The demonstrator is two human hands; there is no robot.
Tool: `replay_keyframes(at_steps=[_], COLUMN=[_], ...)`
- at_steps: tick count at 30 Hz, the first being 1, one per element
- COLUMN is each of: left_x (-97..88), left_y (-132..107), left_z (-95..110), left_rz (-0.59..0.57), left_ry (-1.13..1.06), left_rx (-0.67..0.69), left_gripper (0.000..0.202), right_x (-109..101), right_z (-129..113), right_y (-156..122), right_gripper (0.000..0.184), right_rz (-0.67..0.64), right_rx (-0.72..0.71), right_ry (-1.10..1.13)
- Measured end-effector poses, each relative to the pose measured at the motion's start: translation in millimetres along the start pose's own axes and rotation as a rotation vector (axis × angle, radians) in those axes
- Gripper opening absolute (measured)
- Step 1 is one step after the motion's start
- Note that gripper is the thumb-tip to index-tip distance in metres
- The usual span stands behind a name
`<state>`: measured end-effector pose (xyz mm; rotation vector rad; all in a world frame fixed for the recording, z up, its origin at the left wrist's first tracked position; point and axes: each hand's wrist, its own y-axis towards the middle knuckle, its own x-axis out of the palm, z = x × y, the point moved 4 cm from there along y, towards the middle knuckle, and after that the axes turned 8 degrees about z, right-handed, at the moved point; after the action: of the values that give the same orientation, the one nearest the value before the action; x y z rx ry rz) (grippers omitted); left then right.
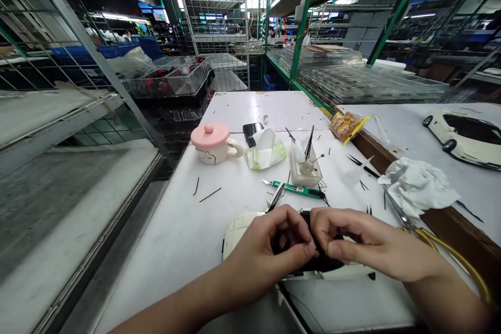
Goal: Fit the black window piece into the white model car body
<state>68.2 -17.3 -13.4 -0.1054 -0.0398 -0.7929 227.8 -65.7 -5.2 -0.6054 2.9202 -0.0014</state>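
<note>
A white model car (pixel 239 228) with a dark interior lies on the white table under both hands, its middle largely covered by them. My left hand (pixel 274 250) is over the car's centre, thumb and fingertips pinched together. Facing it, my right hand (pixel 360 240) is pinched too, its fingertips almost touching the left ones. Whatever sits between the fingertips is too small or hidden to name. Just beyond the hands lies a green craft knife (pixel 299 189), blade pointing left. Behind the knife stands a small clear box (pixel 308 175) with a little bottle and dark thin tools.
A mug with a pink lid (pixel 211 148), a phone (pixel 250 133) and a tissue pack (pixel 266 155) stand farther back. At right are black tweezers (pixel 364 165), crumpled tissue (pixel 418 185), yellow-handled scissors (pixel 456 253), a snack packet (pixel 346 125) and another white model car (pixel 469 138). Wire racks (pixel 144 120) flank the left.
</note>
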Motion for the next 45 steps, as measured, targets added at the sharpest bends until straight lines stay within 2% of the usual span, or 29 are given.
replay_keyframes(at_steps=[5, 22, 29, 34, 39, 45], left_x=[2.3, 3.4, 2.1, -0.8, -0.9, 0.0], left_y=[-0.4, 1.8, 1.7, 1.0, 0.3, 0.7], left_z=[4.2, 4.1, 5.6, 3.9, 2.3, 2.8], left_rz=[-0.012, -0.064, -0.109, -0.1, -0.086, -0.075], left_ry=[0.015, -0.023, 0.049, 0.069, 0.0, 0.039], left_rx=[0.041, 0.056, 0.065, 0.052, 0.009, 0.034], left_gripper=[0.017, 0.013, 0.009, 0.009, 0.015, 0.012], right_x=[0.1, -2.6, 0.2, 0.6, 0.4, 1.0], right_z=[1.2, 5.2, 3.8, 3.4, 5.9, 4.5], right_y=[-0.7, -5.0, -1.6, -1.1, -2.1, 0.0], right_gripper=[0.031, 0.027, 0.024, 0.027, 0.028, 0.028], right_rz=[-0.008, -0.016, -0.035, -0.023, -0.016, 0.008], right_rx=[0.012, 0.072, 0.073, 0.095, 0.096, 0.088], right_ry=[-0.016, -0.101, -0.114, -0.142, -0.165, -0.209])
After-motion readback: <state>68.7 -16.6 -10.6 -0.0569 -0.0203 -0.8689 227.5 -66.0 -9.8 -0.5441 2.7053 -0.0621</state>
